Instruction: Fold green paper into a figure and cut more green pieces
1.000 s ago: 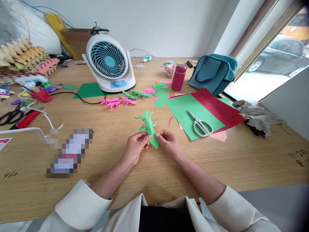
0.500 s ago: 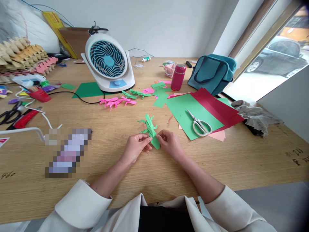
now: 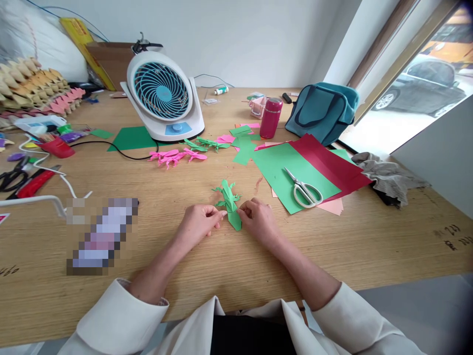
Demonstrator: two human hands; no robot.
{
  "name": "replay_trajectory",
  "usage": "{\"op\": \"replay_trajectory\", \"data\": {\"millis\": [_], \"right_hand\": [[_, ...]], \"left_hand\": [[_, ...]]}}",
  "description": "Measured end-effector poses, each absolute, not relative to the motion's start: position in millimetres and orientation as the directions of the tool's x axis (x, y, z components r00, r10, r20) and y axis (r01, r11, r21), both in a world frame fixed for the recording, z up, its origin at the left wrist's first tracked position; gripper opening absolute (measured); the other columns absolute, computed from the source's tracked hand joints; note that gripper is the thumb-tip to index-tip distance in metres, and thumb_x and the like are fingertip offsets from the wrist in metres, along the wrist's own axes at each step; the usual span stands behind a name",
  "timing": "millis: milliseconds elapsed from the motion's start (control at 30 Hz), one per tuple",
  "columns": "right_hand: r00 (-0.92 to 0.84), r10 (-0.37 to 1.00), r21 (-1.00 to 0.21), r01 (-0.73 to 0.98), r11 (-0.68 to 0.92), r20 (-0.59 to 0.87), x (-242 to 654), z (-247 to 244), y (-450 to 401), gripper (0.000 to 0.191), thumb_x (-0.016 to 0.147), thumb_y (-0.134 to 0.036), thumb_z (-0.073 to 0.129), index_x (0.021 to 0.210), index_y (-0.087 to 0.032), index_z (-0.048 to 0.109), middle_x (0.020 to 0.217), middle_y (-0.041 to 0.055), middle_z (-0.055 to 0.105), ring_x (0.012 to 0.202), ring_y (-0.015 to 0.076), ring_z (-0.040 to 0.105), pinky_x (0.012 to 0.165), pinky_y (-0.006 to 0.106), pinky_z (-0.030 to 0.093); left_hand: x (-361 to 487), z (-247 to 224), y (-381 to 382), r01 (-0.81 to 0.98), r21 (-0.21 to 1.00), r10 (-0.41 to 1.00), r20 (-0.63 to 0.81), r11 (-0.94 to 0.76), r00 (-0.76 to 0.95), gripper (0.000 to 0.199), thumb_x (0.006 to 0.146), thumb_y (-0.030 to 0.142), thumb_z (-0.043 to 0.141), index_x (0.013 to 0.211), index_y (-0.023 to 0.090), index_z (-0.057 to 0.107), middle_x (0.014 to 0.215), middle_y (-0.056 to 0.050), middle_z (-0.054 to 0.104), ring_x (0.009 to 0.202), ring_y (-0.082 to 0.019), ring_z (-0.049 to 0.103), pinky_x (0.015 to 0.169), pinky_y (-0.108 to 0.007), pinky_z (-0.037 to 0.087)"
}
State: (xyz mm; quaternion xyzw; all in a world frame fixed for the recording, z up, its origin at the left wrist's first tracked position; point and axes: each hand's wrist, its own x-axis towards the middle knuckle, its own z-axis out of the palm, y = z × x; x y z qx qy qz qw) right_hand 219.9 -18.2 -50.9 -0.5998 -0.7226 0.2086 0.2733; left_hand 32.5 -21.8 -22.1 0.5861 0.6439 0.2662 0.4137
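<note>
A green folded paper figure (image 3: 230, 206) with small curled legs lies between my two hands, its wide pointed end toward me. My left hand (image 3: 201, 219) is at its left side, thumb and index finger pinched together at the paper's edge. On the other side, my right hand (image 3: 258, 217) has its fingers curled in a pinch on the figure's right edge. Further back lie pink folded figures (image 3: 176, 157) and green folded figures (image 3: 207, 144).
White-handled scissors (image 3: 305, 190) rest on green paper (image 3: 279, 165) beside red sheets (image 3: 332, 158). Behind stand a fan (image 3: 162, 93), a red flask (image 3: 271, 118) and a teal bag (image 3: 321, 111). A blurred phone-like object (image 3: 105, 234) lies left.
My left hand has shifted left, away from the middle of the green figure, uncovering more of it. The figure lies slightly lower in view.
</note>
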Motion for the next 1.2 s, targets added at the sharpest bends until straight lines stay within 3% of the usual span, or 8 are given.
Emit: {"op": "replay_trajectory", "data": {"millis": [300, 567, 733, 933, 1067, 1200], "right_hand": [[-0.067, 0.975, -0.758, 0.618, 0.206, 0.210, 230.6, -51.2, -9.9, 0.013, 0.087, -0.021, 0.058, 0.075, -0.019, 0.059, 0.077, 0.0012, 0.056, 0.062, 0.0124, 0.051, 0.060, 0.026, 0.037], [-0.093, 0.969, -0.790, 0.563, 0.241, 0.229, 225.5, -51.6, -14.6, 0.006, 0.088, -0.024, 0.058, 0.085, -0.019, 0.059, 0.084, 0.0020, 0.058, 0.066, 0.0127, 0.055, 0.062, 0.025, 0.042], [-0.074, 0.966, -0.750, 0.617, 0.240, 0.248, 212.8, -55.3, -18.1, 0.016, 0.088, -0.028, 0.062, 0.101, -0.020, 0.057, 0.093, 0.0034, 0.062, 0.076, 0.0155, 0.059, 0.067, 0.027, 0.045], [-0.042, 0.975, -0.604, 0.779, 0.168, 0.218, 193.7, -47.3, -22.8, 0.047, 0.083, -0.039, 0.070, 0.121, -0.021, 0.048, 0.106, 0.0088, 0.063, 0.097, 0.0237, 0.062, 0.084, 0.038, 0.049], [-0.042, 0.981, -0.495, 0.858, 0.133, 0.190, 180.3, -41.6, -22.9, 0.059, 0.081, -0.045, 0.070, 0.128, -0.020, 0.045, 0.111, 0.0146, 0.061, 0.109, 0.0294, 0.058, 0.091, 0.042, 0.048], [-0.008, 0.977, -0.435, 0.895, 0.101, 0.211, 168.4, -42.9, -19.6, 0.064, 0.082, -0.046, 0.068, 0.133, -0.019, 0.041, 0.111, 0.0167, 0.061, 0.108, 0.0323, 0.058, 0.090, 0.044, 0.048]], "left_hand": [[13.7, -17.6, -10.4, 0.561, 0.828, 0.999, 0.003, 0.021, -0.042, 0.030, 0.078, 0.045, 0.062, 0.066, 0.019, 0.069, 0.048, 0.003, 0.057, 0.040, -0.009, 0.041, 0.044, -0.022, 0.030], [7.8, -20.9, -4.5, 0.640, 0.765, 0.988, 0.143, -0.077, -0.053, 0.022, 0.081, 0.037, 0.060, 0.070, 0.019, 0.066, 0.061, 0.002, 0.063, 0.057, -0.013, 0.053, 0.058, -0.023, 0.038], [4.6, -36.6, 2.2, 0.653, 0.737, 0.978, 0.208, -0.178, 0.031, 0.017, 0.081, 0.033, 0.059, 0.075, 0.020, 0.068, 0.072, -0.001, 0.069, 0.063, -0.015, 0.059, 0.063, -0.025, 0.043], [6.8, -43.9, 6.7, 0.651, 0.724, 0.968, 0.242, -0.227, 0.069, 0.007, 0.076, 0.022, 0.062, 0.074, 0.021, 0.069, 0.082, -0.004, 0.072, 0.069, -0.017, 0.062, 0.070, -0.028, 0.049], [5.8, -48.0, 9.3, 0.647, 0.725, 0.965, 0.254, -0.237, 0.068, 0.011, 0.075, 0.016, 0.060, 0.077, 0.022, 0.069, 0.086, -0.005, 0.072, 0.072, -0.018, 0.063, 0.074, -0.031, 0.051], [3.8, -51.4, 11.2, 0.642, 0.723, 0.960, 0.268, -0.255, 0.079, 0.015, 0.074, 0.012, 0.059, 0.079, 0.022, 0.069, 0.087, -0.006, 0.072, 0.076, -0.019, 0.063, 0.079, -0.033, 0.052]]}}
